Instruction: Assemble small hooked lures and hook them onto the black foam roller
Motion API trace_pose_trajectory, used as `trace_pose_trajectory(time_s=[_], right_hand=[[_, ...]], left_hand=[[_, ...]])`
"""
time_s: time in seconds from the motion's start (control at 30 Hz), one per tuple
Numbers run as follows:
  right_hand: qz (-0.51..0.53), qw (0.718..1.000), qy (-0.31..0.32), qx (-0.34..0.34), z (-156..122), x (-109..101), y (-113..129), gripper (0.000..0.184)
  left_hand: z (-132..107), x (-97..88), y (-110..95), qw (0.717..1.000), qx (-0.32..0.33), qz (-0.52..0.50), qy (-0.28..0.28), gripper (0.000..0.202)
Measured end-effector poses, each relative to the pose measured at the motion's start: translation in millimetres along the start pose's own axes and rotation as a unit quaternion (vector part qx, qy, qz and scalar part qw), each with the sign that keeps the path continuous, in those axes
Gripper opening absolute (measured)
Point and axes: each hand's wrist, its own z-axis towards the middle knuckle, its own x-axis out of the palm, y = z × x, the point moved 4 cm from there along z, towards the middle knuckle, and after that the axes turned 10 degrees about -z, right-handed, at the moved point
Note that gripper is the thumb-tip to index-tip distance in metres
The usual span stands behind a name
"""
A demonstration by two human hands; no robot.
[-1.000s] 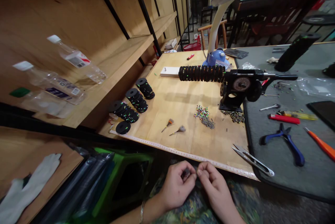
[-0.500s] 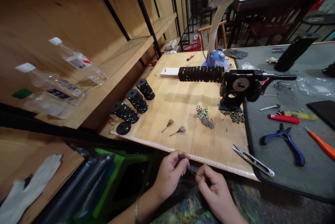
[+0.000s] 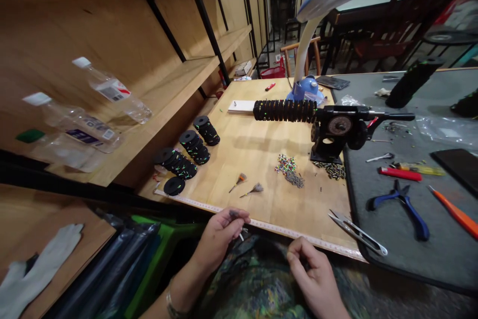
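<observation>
My left hand [image 3: 223,227] is closed at the table's front edge, thumb and fingers pinching a small dark piece [image 3: 233,213]. Thin pale ends [image 3: 243,234] stick out below its fingertips. To the right, my right hand [image 3: 311,269] is closed in a pinch over my lap; what it holds, if anything, is too small to make out. Beyond the hands, two small tufted pieces with thin stems, one orange-tipped tuft [image 3: 239,181] and one greyish tuft [image 3: 254,189], lie on the wooden table [image 3: 261,147]. The snips [image 3: 356,233] lie right of them near the front edge.
Multicoloured beads [image 3: 286,163], small grey pieces [image 3: 295,179] and brass-coloured pieces [image 3: 332,169] lie before a black dial device [image 3: 332,127] carrying ringed black spools. More spools [image 3: 196,147] stand left. Blue-handled pliers [image 3: 401,207] rest on the grey mat [image 3: 448,254]. A lamp [image 3: 304,85] stands behind.
My hands have moved apart: the left went left with the dark piece, while the right stayed near its place, a little lower. The view has shifted slightly.
</observation>
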Motion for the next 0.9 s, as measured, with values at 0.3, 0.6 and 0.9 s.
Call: trace_pose_trajectory(time_s=[0.3,0.6,0.9], right_hand=[[0.039,0.999,0.027,0.014,0.5,3.4,-3.3,0.025],[-0.031,0.998,0.037,-0.038,4.5,0.1,1.4,0.022],[-0.084,0.993,0.013,-0.08,10.1,-17.2,10.1,0.034]], left_hand=[[-14.9,27.4,22.9,0.985,-0.001,0.114,0.132,0.031],[-9.5,48.5,7.2,0.979,0.053,0.148,0.133,0.027],[-11.7,58.3,-5.0,0.949,0.132,0.257,0.129,0.023]])
